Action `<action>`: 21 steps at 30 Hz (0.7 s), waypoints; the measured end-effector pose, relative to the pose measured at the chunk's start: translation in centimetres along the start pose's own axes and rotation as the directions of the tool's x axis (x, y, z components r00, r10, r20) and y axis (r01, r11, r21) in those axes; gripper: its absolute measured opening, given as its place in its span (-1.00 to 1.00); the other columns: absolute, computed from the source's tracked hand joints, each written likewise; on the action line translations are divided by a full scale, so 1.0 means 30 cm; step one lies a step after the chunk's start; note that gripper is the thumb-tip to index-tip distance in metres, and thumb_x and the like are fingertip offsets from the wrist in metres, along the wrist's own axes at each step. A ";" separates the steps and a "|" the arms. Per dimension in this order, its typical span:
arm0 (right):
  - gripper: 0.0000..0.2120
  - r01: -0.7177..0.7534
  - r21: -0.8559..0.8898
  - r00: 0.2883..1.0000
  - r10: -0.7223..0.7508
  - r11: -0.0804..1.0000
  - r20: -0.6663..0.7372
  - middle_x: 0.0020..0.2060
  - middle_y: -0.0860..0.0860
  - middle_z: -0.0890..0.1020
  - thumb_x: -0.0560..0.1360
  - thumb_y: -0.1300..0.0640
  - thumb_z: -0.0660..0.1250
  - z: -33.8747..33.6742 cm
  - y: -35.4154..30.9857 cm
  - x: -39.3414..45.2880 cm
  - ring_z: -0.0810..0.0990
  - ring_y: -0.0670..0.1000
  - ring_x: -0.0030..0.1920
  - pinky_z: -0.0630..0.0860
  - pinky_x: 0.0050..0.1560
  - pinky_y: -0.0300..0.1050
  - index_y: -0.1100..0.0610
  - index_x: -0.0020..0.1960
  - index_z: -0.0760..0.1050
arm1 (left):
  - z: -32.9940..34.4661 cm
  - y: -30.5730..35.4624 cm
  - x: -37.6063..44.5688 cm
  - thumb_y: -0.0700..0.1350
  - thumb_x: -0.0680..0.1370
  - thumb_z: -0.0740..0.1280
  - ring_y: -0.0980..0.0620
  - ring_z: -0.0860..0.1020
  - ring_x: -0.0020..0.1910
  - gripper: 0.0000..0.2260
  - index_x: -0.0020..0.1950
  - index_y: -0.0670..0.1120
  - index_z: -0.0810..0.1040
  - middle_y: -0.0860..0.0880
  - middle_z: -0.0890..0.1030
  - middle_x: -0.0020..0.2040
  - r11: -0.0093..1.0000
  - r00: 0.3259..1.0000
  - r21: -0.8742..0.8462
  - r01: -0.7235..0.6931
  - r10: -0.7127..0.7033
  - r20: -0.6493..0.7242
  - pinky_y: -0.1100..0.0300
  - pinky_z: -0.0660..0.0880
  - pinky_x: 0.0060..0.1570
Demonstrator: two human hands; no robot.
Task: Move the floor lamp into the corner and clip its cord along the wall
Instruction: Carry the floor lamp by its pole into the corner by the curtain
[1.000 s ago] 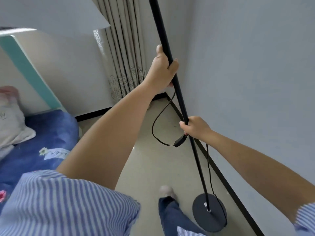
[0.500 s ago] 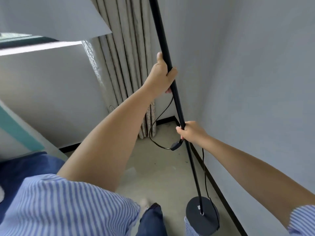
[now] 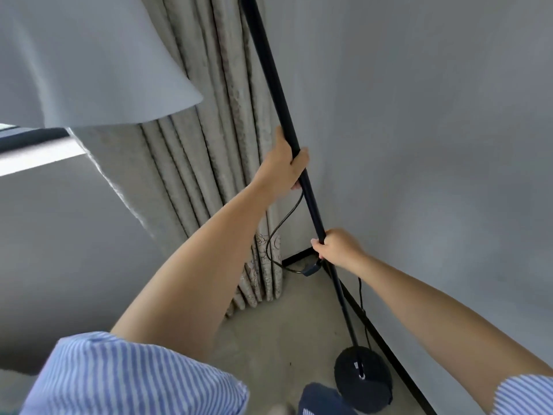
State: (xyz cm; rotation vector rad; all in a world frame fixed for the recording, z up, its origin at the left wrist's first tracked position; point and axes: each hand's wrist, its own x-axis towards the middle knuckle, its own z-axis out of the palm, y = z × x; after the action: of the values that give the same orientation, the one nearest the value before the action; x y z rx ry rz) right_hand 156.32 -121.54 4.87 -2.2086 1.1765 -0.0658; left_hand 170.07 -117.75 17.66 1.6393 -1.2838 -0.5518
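The floor lamp has a thin black pole running from the top centre down to a round black base at the lower right, close to the right wall. Its pale shade fills the upper left. My left hand grips the pole about halfway up. My right hand grips it lower down. A black cord loops down from the pole to an inline switch just below my right hand, then drops along the pole toward the base.
Beige pleated curtains hang in the corner ahead. A grey wall with a black baseboard runs along the right. Bare floor lies between the curtain and the lamp base. My shoe shows at the bottom edge.
The view has advanced toward the curtained corner; the bed has left the frame. The lamp has come along with me, both hands keeping the same grips on the pole.
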 end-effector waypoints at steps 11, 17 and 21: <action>-0.64 -0.007 0.056 0.999 0.005 0.998 0.044 -0.55 -0.08 0.42 0.52 0.03 0.15 -0.073 -0.018 0.515 0.36 -0.09 -0.54 0.23 -0.52 -0.22 0.21 -0.31 0.52 | -0.021 -0.149 0.460 -0.17 0.59 0.16 0.10 0.47 -0.45 -0.67 0.29 -0.18 0.14 0.02 0.43 -0.34 0.991 0.997 0.106 0.078 -0.077 -0.017 0.44 0.49 -0.62; -0.71 0.004 0.091 0.999 -0.008 0.996 0.041 -0.52 -0.07 0.43 0.51 0.03 0.17 -0.068 -0.038 0.689 0.39 -0.07 -0.51 0.30 -0.45 -0.20 0.09 -0.36 0.39 | -0.045 -0.199 0.569 -0.16 0.59 0.16 0.02 0.52 -0.41 -0.66 0.30 -0.21 0.13 -0.05 0.51 -0.25 0.985 0.995 0.139 0.098 -0.094 -0.032 0.12 0.59 -0.39; -0.67 0.007 0.127 1.000 -0.008 0.992 0.009 -0.52 -0.07 0.41 0.51 0.00 0.18 -0.063 -0.065 0.770 0.39 -0.06 -0.51 0.28 -0.49 -0.18 0.02 -0.42 0.32 | -0.068 -0.234 0.619 -0.16 0.60 0.15 0.07 0.50 -0.48 -0.60 0.34 -0.26 0.07 0.01 0.47 -0.38 0.974 0.994 0.204 0.102 -0.090 -0.069 0.15 0.55 -0.40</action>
State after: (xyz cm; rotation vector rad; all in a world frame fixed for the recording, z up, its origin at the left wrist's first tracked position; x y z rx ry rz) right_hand 171.00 -139.33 1.94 -2.0995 1.1279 -0.1299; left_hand 181.58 -133.96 16.06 1.8844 -1.2573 -0.4353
